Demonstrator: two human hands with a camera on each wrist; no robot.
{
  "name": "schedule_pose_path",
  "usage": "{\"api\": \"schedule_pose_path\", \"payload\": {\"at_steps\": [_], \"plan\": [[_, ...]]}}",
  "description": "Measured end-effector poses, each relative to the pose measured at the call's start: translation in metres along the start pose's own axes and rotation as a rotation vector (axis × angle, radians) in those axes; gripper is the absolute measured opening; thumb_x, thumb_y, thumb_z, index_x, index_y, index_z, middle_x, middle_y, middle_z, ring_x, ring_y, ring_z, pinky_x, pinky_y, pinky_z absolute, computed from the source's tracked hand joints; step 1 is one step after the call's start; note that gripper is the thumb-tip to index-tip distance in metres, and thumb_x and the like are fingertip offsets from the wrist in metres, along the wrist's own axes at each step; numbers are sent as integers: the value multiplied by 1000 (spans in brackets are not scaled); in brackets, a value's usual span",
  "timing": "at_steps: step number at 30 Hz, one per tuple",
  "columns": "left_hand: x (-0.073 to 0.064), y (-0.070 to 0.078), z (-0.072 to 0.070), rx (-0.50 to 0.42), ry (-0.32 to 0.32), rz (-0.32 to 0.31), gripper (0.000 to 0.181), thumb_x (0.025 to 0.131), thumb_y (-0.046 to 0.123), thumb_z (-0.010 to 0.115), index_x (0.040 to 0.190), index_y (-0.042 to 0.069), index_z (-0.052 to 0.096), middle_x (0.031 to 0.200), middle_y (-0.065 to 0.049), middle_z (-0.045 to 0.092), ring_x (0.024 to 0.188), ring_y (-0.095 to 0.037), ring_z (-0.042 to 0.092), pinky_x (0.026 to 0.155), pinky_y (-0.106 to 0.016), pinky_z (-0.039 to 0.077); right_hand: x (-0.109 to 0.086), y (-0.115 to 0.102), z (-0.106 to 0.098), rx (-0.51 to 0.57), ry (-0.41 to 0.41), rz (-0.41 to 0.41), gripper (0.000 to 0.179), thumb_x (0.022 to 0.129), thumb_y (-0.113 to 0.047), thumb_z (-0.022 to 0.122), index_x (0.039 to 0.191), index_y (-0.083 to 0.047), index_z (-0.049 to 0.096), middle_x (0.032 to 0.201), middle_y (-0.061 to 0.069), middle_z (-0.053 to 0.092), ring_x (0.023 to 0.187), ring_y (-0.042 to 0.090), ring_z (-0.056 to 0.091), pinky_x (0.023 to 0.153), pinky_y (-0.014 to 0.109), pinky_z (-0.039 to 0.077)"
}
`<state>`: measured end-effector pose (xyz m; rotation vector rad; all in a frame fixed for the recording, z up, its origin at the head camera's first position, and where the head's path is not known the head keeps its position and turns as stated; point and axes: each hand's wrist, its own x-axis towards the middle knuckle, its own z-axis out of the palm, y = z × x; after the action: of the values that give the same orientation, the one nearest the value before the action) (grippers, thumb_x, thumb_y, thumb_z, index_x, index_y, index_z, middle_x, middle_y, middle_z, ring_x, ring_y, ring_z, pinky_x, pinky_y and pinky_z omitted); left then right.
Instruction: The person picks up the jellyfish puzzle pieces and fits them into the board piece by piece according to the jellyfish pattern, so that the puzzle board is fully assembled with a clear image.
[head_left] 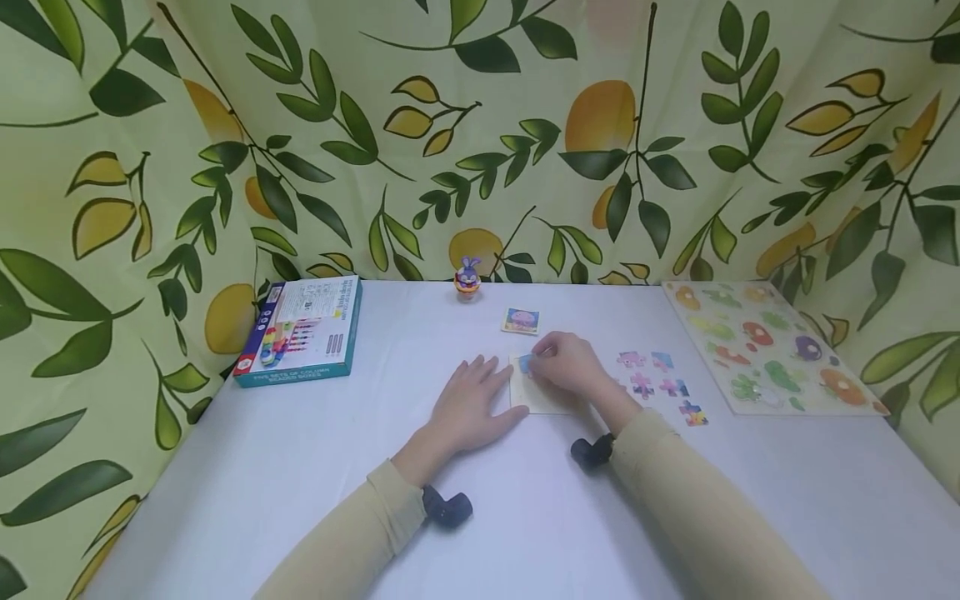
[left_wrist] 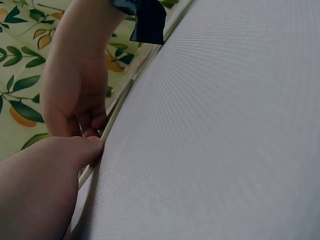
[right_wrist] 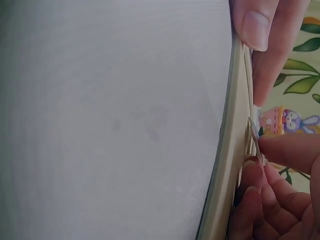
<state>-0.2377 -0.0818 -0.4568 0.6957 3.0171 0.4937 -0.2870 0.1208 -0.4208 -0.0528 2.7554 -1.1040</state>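
Observation:
A shallow cream puzzle tray [head_left: 546, 402] lies on the white table between my hands. My left hand [head_left: 468, 406] rests palm down at its left side, fingers spread. In the right wrist view the left thumb [right_wrist: 256, 27] touches the tray's edge. Over the tray, my right hand [head_left: 573, 364] pinches a thin puzzle piece [right_wrist: 255, 135] between thumb and finger; its picture is hidden. A blue puzzle piece [head_left: 524, 365] shows at the tray's upper left, beside the right fingertips. Several pink and blue loose puzzle pieces [head_left: 642, 384] lie to the right.
Behind the tray lies a small picture card [head_left: 521, 321]. A rabbit figurine [head_left: 467, 279] stands at the table's back edge. At the back left is a boxed toy set [head_left: 300, 332]; a vegetable picture board [head_left: 776, 350] lies at the right. A leaf-patterned curtain [head_left: 480, 125] surrounds the table.

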Motion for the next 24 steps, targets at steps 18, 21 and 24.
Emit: {"api": "schedule_pose_path", "payload": {"at_steps": [18,21,24], "plan": [[7,-5,-1,-19,8,9,76,96,67,49,157,21,45,163,-8,36,154,-29,23,126,-44,10,5,-2,1,-73,-2,-12,30,93,-32,72,111,-8,70,105,11,68,96,29,61,83,42,53],[6,-4,0,-11,9,6,76,96,67,49,157,20,45,163,-8,37,153,-29,23,126,-44,10,5,-1,2,-88,0,-30,31,92,-33,72,111,-8,70,104,11,68,94,29,61,81,41,52],[4,-4,1,-12,9,6,76,97,67,49,157,20,45,163,-8,37,153,-29,23,126,-43,10,5,-2,2,-98,-1,-23,32,92,-34,72,111,-8,70,103,12,67,93,29,61,80,40,52]]}}
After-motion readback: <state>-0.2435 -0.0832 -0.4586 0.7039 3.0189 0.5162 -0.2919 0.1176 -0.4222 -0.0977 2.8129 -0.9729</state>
